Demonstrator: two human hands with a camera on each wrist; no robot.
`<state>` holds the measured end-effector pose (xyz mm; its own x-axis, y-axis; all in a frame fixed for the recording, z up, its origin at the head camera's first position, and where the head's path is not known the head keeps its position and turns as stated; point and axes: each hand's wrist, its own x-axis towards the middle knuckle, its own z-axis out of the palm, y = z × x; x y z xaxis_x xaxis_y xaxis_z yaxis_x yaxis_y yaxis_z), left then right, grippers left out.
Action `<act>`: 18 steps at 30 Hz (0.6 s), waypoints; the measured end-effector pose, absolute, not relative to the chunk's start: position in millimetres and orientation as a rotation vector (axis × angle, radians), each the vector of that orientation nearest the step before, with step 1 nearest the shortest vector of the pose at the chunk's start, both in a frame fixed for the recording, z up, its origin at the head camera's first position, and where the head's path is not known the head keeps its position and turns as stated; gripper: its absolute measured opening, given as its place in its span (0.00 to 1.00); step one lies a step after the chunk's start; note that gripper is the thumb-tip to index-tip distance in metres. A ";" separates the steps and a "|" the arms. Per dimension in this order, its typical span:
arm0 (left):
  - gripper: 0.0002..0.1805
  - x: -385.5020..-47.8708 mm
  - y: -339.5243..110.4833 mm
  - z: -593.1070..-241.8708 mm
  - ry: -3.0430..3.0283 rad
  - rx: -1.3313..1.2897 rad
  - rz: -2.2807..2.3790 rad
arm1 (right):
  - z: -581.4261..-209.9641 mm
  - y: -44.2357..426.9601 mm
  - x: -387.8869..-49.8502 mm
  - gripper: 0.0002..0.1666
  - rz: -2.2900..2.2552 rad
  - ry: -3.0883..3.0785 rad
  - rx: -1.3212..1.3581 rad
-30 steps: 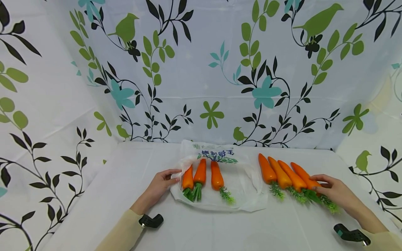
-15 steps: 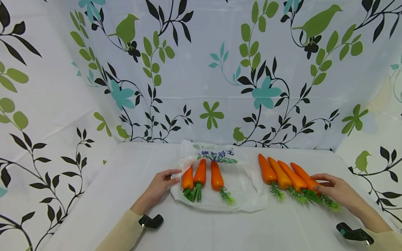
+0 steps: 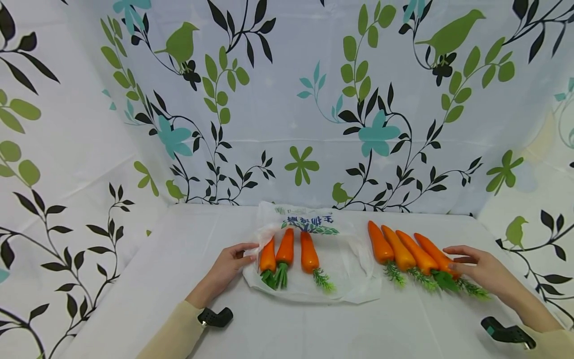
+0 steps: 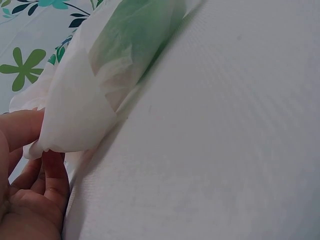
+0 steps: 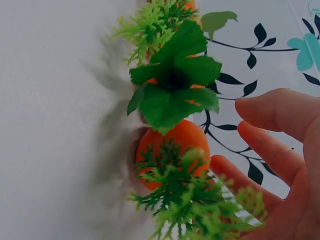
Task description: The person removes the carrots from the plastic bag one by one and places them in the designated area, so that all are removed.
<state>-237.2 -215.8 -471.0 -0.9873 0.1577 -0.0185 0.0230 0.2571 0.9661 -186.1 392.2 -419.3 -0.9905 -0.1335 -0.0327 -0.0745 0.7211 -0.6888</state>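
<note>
A thin white plastic bag (image 3: 350, 271) with blue print lies flat on the table, and its left edge is pinched between the thumb and fingers of my left hand (image 3: 226, 267). In the left wrist view the bag's edge (image 4: 75, 115) is folded up from the table. Three orange carrots with green tops, the middle one (image 3: 285, 247) among them, lie in the bag. Right of it several more carrots lie slanted in a row. My right hand (image 3: 486, 271) is beside the rightmost carrot (image 3: 435, 252), its fingers spread around the top end; contact cannot be told.
The white table (image 3: 314, 329) runs up to a hanging cloth (image 3: 287, 99) printed with leaves and birds. In the right wrist view a broad green leaf top (image 5: 175, 80) sits beside the feathery greens (image 5: 195, 200) of the rightmost carrot.
My right hand has drawn slightly up and to the right, its fingers further from the rightmost carrot, whose greens have swung slightly right. My left hand and the bag stay in place.
</note>
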 end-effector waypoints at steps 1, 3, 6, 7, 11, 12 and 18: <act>0.19 -237.0 -215.8 -471.2 2.395 0.169 1.848 | -418.5 390.5 -185.5 0.30 -1.127 2.843 -0.175; 0.19 -236.8 -216.2 -472.0 2.391 0.170 1.853 | -416.4 387.0 -184.7 0.29 -1.121 2.844 -0.192; 0.18 -236.7 -216.6 -472.8 2.393 0.179 1.853 | -412.4 380.8 -184.3 0.29 -1.112 2.843 -0.198; 0.18 -236.6 -216.6 -473.0 2.393 0.181 1.853 | -411.3 378.7 -184.6 0.29 -1.110 2.840 -0.200; 0.18 -236.6 -216.2 -472.4 2.398 0.183 1.849 | -407.9 368.1 -184.3 0.29 -1.132 2.837 -0.217; 0.19 -236.4 -216.2 -472.1 2.400 0.188 1.845 | -407.4 365.1 -184.2 0.29 -1.140 2.835 -0.228; 0.20 -234.9 -215.8 -469.5 2.402 0.208 1.835 | -404.6 343.2 -183.0 0.24 -1.106 2.894 -0.343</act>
<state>-234.9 -215.8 -469.5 -0.9844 0.1759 -0.0053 0.0412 0.2593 0.9649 -183.0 343.2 -404.6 -0.9756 -0.2127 0.0553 -0.1954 0.7239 -0.6617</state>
